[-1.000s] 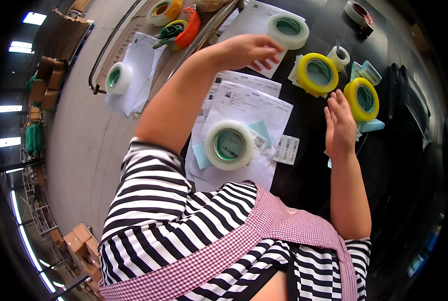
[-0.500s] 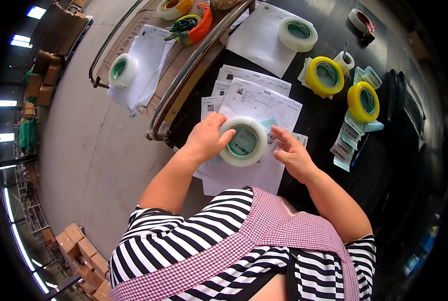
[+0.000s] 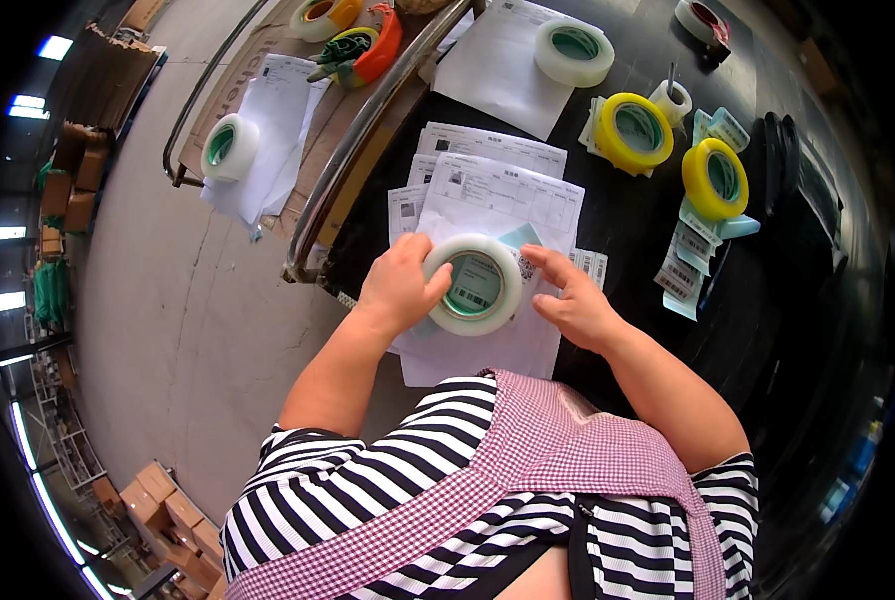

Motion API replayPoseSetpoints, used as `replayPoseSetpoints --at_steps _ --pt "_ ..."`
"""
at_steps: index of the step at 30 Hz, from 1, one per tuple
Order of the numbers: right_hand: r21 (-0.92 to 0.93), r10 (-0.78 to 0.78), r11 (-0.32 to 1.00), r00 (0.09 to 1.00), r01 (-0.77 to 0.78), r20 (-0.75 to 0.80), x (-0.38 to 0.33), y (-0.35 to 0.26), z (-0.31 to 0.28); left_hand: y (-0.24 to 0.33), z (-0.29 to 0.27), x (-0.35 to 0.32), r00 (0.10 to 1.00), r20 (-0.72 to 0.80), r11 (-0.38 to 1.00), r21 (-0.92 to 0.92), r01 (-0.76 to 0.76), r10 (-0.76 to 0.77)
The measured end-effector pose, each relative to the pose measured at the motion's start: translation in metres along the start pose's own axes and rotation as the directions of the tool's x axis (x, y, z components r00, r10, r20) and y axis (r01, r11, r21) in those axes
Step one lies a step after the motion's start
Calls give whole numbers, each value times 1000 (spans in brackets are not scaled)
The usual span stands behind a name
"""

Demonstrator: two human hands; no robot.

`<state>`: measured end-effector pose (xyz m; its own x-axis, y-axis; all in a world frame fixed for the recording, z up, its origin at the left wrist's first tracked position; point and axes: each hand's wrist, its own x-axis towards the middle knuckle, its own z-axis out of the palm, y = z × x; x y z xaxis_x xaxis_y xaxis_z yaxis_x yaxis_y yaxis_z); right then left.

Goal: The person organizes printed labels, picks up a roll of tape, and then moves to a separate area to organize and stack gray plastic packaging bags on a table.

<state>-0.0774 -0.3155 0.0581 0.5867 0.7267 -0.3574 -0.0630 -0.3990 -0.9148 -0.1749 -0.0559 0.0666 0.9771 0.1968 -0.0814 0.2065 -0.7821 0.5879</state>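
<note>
A wide roll of clear packing tape with a green core lies flat over white printed sheets in front of me. My left hand is closed on the left side of this roll, its thumb over the rim toward the core. A label with black bars shows inside the core. Right of the roll, a pale blue label sheet with a square code pokes out. Beside that label, my right hand has its index finger and thumb apart; whether the index fingertip touches the label I cannot tell.
Yellow tape rolls and barcode labels lie on the black table at right. Another clear roll sits on paper at the back. Left, a metal-railed cart carries an orange-handled tool and a tape roll.
The view has shifted slightly, moving the table things a little left and up. My left hand stays on the clear roll; my right hand keeps close to the label with its fingers apart.
</note>
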Motion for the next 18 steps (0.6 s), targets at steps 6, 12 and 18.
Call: replayPoseSetpoints --at_steps 6,12,18 --pt "123 53 992 990 -37 -128 2 -5 -1 -6 -3 -6 999 -36 996 -92 11 -14" --pt "-313 -169 945 963 98 -209 11 -14 1 -24 -10 -9 993 19 938 -329 113 -113" --pt "-649 -338 740 932 176 -131 31 -17 13 -56 -1 -13 990 10 585 -806 89 -137"
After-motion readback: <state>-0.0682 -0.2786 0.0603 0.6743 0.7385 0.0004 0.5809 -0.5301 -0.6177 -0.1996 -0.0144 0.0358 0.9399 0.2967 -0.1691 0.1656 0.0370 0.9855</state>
